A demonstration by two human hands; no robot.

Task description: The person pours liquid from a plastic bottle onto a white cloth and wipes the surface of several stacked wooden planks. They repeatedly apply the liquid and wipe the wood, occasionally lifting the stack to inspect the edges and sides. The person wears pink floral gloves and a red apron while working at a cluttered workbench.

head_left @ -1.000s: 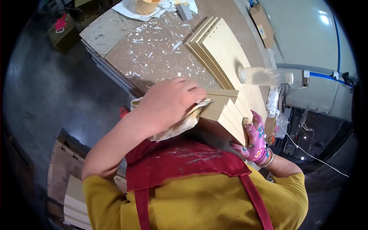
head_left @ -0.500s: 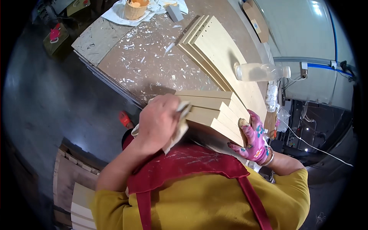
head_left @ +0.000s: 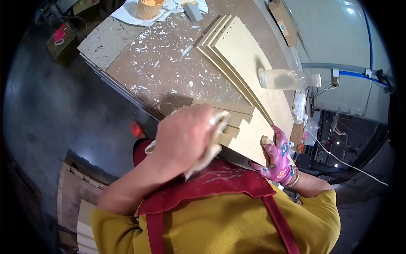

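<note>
Several pale wooden boards (head_left: 249, 137) are held together on edge near my body, their ends stepped unevenly. My bare left hand (head_left: 182, 133) is closed round a cream-coloured cloth (head_left: 208, 157) and presses it along the boards' upper edges, covering their left part. At the right end of the bundle, my right hand (head_left: 280, 158), in a pink flowered glove, grips the boards with the thumb on their faces. The lower side of the bundle is in shadow.
Beyond the bundle, more long boards (head_left: 243, 51) lie stacked on the paint-spotted table (head_left: 165, 63), with a clear plastic bottle (head_left: 287, 79) lying on them. A tub of orange stuff (head_left: 148, 9) and a grey block (head_left: 193, 12) stand at the far edge. Other boards (head_left: 86, 220) are low at the left.
My left hand has slid to the right with the cloth along the board edges. My right hand keeps its grip at nearly the same place.
</note>
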